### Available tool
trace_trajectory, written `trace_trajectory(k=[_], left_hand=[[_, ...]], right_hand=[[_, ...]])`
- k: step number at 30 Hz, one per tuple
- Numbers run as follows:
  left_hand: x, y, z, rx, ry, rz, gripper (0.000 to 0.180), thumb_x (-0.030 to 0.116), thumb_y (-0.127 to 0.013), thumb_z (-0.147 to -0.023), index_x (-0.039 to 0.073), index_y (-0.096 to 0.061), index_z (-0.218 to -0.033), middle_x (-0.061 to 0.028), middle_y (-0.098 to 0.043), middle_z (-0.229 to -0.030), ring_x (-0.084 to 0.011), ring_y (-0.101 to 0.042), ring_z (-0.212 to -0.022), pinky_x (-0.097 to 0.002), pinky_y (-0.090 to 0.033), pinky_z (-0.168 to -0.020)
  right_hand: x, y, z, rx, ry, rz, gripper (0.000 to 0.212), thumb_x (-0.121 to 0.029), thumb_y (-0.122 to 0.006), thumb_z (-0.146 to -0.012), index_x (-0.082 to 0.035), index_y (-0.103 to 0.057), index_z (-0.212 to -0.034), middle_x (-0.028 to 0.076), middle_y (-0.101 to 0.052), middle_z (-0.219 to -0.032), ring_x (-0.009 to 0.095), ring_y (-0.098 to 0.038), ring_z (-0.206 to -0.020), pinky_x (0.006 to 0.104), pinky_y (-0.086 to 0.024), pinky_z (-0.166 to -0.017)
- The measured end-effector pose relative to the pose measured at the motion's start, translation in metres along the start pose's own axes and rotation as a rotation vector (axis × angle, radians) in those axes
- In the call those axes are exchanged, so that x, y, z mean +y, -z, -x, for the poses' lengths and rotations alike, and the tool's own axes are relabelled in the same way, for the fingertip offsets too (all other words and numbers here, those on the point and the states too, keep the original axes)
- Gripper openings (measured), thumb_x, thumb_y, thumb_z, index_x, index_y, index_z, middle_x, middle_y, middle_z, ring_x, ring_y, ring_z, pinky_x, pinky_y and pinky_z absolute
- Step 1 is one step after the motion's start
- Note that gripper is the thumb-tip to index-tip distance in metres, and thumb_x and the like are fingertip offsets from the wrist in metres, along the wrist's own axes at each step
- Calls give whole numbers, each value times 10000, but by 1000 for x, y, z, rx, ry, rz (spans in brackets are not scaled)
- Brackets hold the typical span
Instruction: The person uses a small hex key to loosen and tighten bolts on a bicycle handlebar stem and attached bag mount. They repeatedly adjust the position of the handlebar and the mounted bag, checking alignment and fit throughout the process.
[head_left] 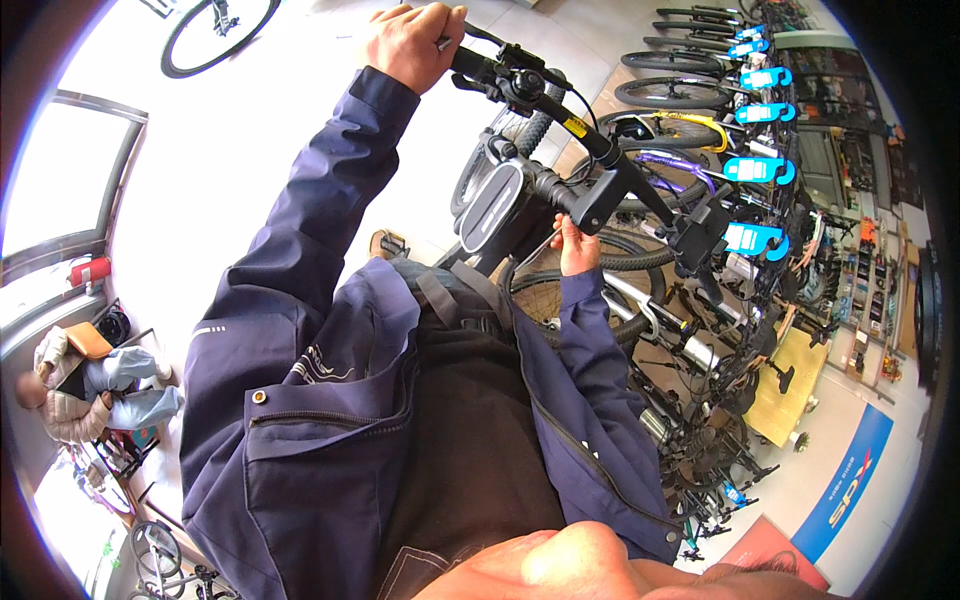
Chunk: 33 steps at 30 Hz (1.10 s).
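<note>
My left hand (412,45) is wrapped around the left end of a black bicycle handlebar (572,125), beside the brake lever and clamps. Near the middle of the bar, my right hand (577,247) is closed just under the black stem (603,200). Its fingers pinch a thin metal rod (556,237) that looks like a hex key; the far end is hard to make out. A black and grey frame bag (497,208) sits on the bicycle behind the stem, close to my right hand. The handlebar's right end extends past the stem, away from both hands.
Several parked bicycles (680,92) with blue tags (757,170) line the right side. A yellow board (788,385) lies beyond them. Another person (75,385) sits at the far left, near more bicycles (160,560). A wheel (215,40) stands at the top left.
</note>
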<state>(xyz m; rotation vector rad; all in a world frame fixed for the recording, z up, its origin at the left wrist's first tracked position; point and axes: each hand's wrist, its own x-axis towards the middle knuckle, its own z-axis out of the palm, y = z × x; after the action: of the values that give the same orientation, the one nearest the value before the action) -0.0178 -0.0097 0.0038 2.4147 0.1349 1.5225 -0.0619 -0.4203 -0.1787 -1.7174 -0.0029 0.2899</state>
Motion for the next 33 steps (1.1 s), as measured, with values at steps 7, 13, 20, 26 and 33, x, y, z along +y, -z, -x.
trace_trajectory(k=[7, 13, 20, 26, 33], left_hand=[[0, 0, 2, -18, 28, -5, 312, 218, -715, -915, 124, -534, -679, -85, -545, -571, -309, -579, -561, -449, -471, -541], [1, 0, 0, -9, 19, 30, 323, 199, -723, -903, 123, -509, -674, -75, -541, -581, -300, -583, -569, -445, -465, -543], [-2, 3, -3, -1, -12, 71, 331, 187, -729, -890, 132, -492, -665, -56, -526, -582, -284, -571, -566, -425, -465, -570], [-2, 2, -3, 40, -16, 78, 333, 188, -739, -878, 136, -494, -659, -50, -517, -569, -273, -559, -558, -411, -465, -570], [-3, 3, -2, 53, -21, 56, 327, 189, -751, -867, 140, -502, -660, -49, -517, -565, -271, -550, -544, -402, -466, -565]], right_hand=[[-10, -9, 9, 25, -114, -94, 311, -278, -632, -1051, 13, -721, -1116, 64, -739, -947, 116, -686, -762, 247, -554, -713], [-6, -50, 36, 48, -99, -328, 250, -291, -613, -1060, -49, -567, -1101, 29, -630, -804, 114, -624, -656, 289, -580, -660], [-8, -72, 56, 104, -257, 318, 258, -85, -650, -940, -79, -400, -1004, 21, -477, -720, 103, -426, -453, 300, -428, -389], [-81, -40, 44, -225, -680, -11, 226, -84, -597, -995, -136, -384, -938, -19, -361, -628, 84, -396, -431, 314, -347, -395], [-140, -11, 1, -494, -1131, -159, 344, -122, -598, -1016, -174, -413, -732, -63, -342, -628, 47, -308, -496, 237, -263, -442]])
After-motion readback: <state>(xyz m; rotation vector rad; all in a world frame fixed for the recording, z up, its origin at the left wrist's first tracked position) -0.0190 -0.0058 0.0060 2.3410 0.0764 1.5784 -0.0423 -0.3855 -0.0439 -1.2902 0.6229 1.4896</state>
